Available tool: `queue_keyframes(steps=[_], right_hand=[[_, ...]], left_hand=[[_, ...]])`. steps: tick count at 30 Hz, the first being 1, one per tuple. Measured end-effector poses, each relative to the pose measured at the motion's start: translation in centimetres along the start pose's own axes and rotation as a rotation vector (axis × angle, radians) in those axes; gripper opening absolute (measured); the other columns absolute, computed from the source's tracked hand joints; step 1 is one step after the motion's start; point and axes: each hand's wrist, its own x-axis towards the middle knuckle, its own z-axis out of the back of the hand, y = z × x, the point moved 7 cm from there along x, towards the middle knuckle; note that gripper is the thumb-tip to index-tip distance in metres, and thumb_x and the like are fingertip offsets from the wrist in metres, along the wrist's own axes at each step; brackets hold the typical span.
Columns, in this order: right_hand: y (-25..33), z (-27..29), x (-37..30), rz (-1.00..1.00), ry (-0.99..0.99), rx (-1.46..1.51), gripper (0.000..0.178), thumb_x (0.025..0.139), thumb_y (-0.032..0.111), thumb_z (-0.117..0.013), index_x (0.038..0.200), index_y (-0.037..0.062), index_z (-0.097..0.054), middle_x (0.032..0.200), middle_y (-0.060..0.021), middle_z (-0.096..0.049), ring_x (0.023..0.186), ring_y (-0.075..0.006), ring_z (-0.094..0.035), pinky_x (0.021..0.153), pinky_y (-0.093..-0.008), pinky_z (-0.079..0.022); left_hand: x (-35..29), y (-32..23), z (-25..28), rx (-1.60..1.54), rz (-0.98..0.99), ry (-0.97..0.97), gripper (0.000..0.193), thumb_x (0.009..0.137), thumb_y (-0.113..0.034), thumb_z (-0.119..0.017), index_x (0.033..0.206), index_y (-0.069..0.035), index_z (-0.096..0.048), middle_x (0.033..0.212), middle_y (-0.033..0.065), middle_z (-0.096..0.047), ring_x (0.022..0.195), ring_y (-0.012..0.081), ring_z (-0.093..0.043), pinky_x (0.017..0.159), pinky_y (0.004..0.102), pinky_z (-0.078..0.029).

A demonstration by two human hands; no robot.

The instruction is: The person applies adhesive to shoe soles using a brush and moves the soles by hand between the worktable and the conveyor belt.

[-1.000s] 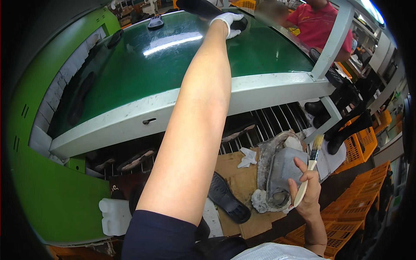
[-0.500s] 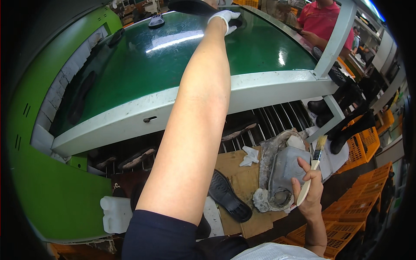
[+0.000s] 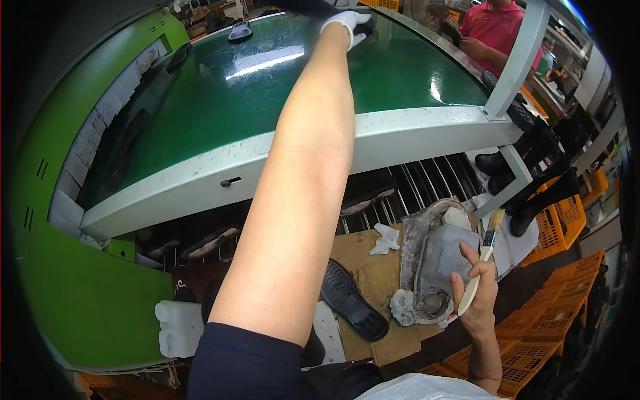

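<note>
My left hand (image 3: 341, 28), in a white glove, reaches across the green conveyor belt (image 3: 400, 77) to its far side. Its fingers and thumb close around the end of a black shoe sole (image 3: 365, 28); the rest is hidden by the hand. Beside it, at the top edge, a long dark shape (image 3: 308, 8) is smeared by motion. My bare right hand (image 3: 481, 293), low on the right, grips a brush (image 3: 471, 293) by its pale handle, bristles up. Near that hand lies a grey plastic container (image 3: 445, 257) on cardboard. A black shoe sole (image 3: 353, 300) rests on the cardboard, left of the container.
A pale metal beam (image 3: 413, 139) edges the belt, with a post (image 3: 517, 60) at right. Below runs a roller rack (image 3: 413, 187). A white jug (image 3: 179, 330) stands lower left. Black boots (image 3: 543, 203) and orange crates (image 3: 533, 333) line the right. A person in pink (image 3: 493, 33) stands beyond.
The dark shape beside my left hand has shifted and blurred. My left fingers now bracket the black sole end more closely. My right hand and the brush have barely moved.
</note>
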Motion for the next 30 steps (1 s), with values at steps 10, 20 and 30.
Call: queue_keyframes(steps=[10,20,30], right_hand=[[0.6,0.6,-0.1,0.056,-0.039,-0.004,0.032,0.081,-0.002,-0.065,0.090,0.0045,-0.035,0.117,-0.0313,-0.057,0.102,-0.0366,-0.062,0.086,-0.0345,-0.046],[6.2,3.2,0.7,0.281,-0.182,0.051,0.031,0.080,-0.003,-0.066,0.090,0.0035,-0.037,0.110,-0.0319,-0.060,0.089,-0.0372,-0.066,0.073,-0.0340,-0.051],[15.9,4.0,2.0,0.559,-0.358,0.229,0.030,0.089,0.015,-0.064,0.096,0.0062,-0.036,0.123,-0.0268,-0.057,0.125,-0.0401,-0.046,0.105,-0.0447,-0.032]], left_hand=[[-2.8,-1.9,-3.4,-0.032,-0.187,0.187,0.030,0.086,-0.008,-0.065,0.112,0.004,-0.056,0.117,0.0165,-0.058,0.110,0.0276,-0.057,0.101,0.0368,-0.045],[-25.3,-3.6,-8.3,0.018,-0.240,0.935,0.081,0.081,-0.009,-0.069,0.146,-0.007,-0.021,0.142,0.0146,-0.037,0.130,0.0289,-0.040,0.106,0.0440,-0.037],[-45.1,2.0,-7.1,0.172,-0.098,0.727,0.080,0.074,-0.015,-0.077,0.140,-0.002,-0.034,0.133,0.0106,-0.048,0.121,0.0191,-0.047,0.101,0.0311,-0.040]])
